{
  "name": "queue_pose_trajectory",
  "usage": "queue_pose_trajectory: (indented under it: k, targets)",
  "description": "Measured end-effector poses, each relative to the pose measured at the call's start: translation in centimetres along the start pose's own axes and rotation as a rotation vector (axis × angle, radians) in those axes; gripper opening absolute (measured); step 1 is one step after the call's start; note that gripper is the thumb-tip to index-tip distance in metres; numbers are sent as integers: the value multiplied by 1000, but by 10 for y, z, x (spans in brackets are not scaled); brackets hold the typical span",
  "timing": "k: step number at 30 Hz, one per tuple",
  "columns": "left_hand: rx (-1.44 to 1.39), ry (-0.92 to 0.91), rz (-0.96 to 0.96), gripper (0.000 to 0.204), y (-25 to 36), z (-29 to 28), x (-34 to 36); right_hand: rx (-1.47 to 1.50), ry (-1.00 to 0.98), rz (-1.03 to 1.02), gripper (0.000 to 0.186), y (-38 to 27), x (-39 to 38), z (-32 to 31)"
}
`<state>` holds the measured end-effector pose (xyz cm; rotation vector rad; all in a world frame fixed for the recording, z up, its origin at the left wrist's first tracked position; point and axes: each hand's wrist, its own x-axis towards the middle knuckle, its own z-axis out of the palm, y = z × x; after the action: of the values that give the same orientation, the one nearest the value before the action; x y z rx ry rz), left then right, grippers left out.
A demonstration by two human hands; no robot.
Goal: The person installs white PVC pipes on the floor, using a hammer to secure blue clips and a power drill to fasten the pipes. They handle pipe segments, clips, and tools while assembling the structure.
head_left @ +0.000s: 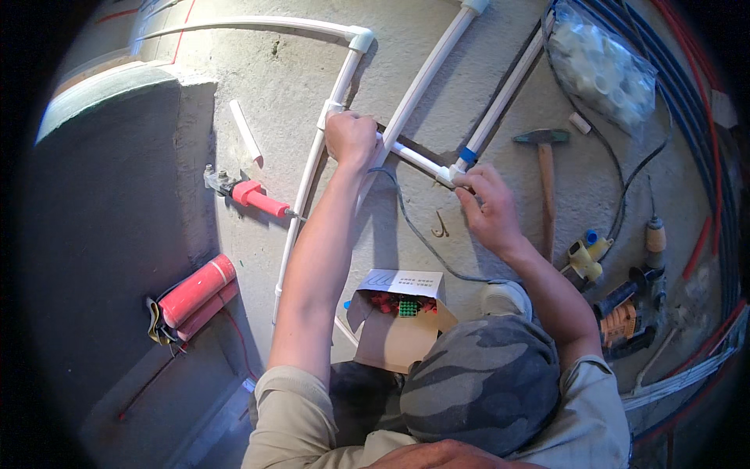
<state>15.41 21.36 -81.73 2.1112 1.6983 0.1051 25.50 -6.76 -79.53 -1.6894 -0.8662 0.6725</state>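
White plastic pipes lie joined across the rough concrete floor. My left hand (351,139) is closed in a fist beside a white coupling (331,109) on the left pipe run. It grips the end of a short white pipe (422,160), which it partly hides. That pipe runs right to a white elbow fitting (456,173). The fingertips of my right hand (494,205) are curled against the elbow, pinching it from the right. A blue band (468,155) circles the pipe rising from this elbow. Another long white pipe (426,78) slants between my hands.
Left of me lie a red-handled tool (262,198), a pipe offcut (247,134) and a red cylinder (199,291). An opened cardboard box (398,340) sits between my arms. To the right are a hammer (546,187), a bag of fittings (601,70), an orange power tool (619,322) and cables.
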Motion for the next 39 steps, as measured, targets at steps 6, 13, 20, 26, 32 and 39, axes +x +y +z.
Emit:
queue_pose_trajectory:
  k: [6, 13, 20, 26, 32, 39]
  targets:
    - [83, -81, -18, 19, 15, -8, 0, 42, 27, 74, 9, 13, -9, 1]
    - [49, -83, -47, 18, 19, -12, -4, 26, 18, 63, 11, 19, -6, 2]
    - [-24, -70, -70, 18, 26, -11, -4, -36, 19, 59, 12, 26, -6, 3]
    - [28, -4, -38, 19, 13, -6, -2, -87, 18, 8, 12, 26, -5, 5]
    - [-12, 6, 6, 17, 3, 2, 0, -107, 12, 21, 12, 27, -5, 5]
    - [-78, -40, -16, 16, 8, 4, -5, -165, -20, 31, 13, 27, -6, 1]
